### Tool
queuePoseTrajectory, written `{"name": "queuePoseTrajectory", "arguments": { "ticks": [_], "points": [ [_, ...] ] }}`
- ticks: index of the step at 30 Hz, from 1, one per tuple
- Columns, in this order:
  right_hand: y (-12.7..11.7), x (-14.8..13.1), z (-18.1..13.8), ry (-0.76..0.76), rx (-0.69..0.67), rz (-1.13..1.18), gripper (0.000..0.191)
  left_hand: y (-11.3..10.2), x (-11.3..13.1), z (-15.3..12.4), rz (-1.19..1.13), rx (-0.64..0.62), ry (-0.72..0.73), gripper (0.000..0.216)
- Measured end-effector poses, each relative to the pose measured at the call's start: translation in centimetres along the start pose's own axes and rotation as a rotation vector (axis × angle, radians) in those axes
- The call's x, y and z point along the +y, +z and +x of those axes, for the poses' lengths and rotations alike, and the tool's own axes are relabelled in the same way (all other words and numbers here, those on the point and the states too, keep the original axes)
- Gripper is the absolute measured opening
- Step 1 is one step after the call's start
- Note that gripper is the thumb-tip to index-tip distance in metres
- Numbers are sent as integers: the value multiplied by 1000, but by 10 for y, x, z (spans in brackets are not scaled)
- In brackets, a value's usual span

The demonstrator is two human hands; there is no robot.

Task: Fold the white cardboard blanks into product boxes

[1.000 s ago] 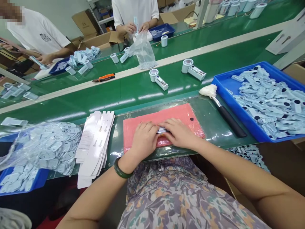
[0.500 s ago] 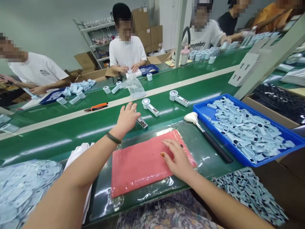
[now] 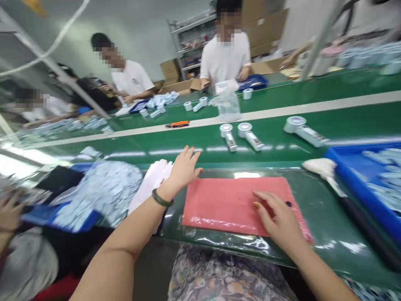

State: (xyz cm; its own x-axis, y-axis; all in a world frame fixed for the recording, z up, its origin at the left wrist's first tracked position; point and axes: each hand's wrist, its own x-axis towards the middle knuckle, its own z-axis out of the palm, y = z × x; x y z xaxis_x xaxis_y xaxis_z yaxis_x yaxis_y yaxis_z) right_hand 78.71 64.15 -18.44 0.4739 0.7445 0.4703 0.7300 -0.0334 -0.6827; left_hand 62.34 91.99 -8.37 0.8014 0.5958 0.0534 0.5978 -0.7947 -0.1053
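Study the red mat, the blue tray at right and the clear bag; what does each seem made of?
Red mat: matte, perhaps plastic or card; clear shiny film seems to cover its near edge.
Blue tray: probably molded plastic, with smooth, evenly colored walls.
Clear bag: likely thin plastic film, since it is see-through and crumpled, though slightly blurred.

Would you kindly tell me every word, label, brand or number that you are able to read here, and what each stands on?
No text can be read.
Left light-blue device: dark markings on its handle, too small and blurred.
Middle light-blue device: dark markings on its handle, likewise unreadable.
Right light-blue device: dark handle markings, blurred.
Co-worker's white T-shirt: small dark chest print, unreadable.
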Motion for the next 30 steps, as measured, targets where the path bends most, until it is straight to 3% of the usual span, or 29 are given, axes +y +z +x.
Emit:
{"name": "queuePoseTrajectory", "arguments": {
  "ticks": [4, 7, 11, 15, 19, 22, 25, 30],
  "points": [
    [6, -11, 2, 11, -108, 49, 30, -2, -59, -117, 5, -59, -375, 90],
    [22, -43, 19, 18, -297, 182, 31, 11, -79, -168, -65, -113, -504, 91],
    [72, -90, 76, 35, -511, 274, 32, 31, -75, -189, -161, -74, -499, 74],
    [129, -112, 138, 82, -464, 264, 14, 41, -61, -199, -222, -1, -453, 69],
    [158, -117, 160, 127, -494, 355, 9, 46, -61, -210, -265, 58, -414, 68],
    [149, -121, 152, 202, -606, 480, 6, 40, -68, -214, -287, 113, -405, 72],
    [115, -125, 127, 253, -738, 610, 16, 24, -72, -216, -352, 242, -432, 73],
    [53, -116, 60, 396, -875, 921, 24, 7, -40, -232, -704, 285, -304, 54]
  ]
}}
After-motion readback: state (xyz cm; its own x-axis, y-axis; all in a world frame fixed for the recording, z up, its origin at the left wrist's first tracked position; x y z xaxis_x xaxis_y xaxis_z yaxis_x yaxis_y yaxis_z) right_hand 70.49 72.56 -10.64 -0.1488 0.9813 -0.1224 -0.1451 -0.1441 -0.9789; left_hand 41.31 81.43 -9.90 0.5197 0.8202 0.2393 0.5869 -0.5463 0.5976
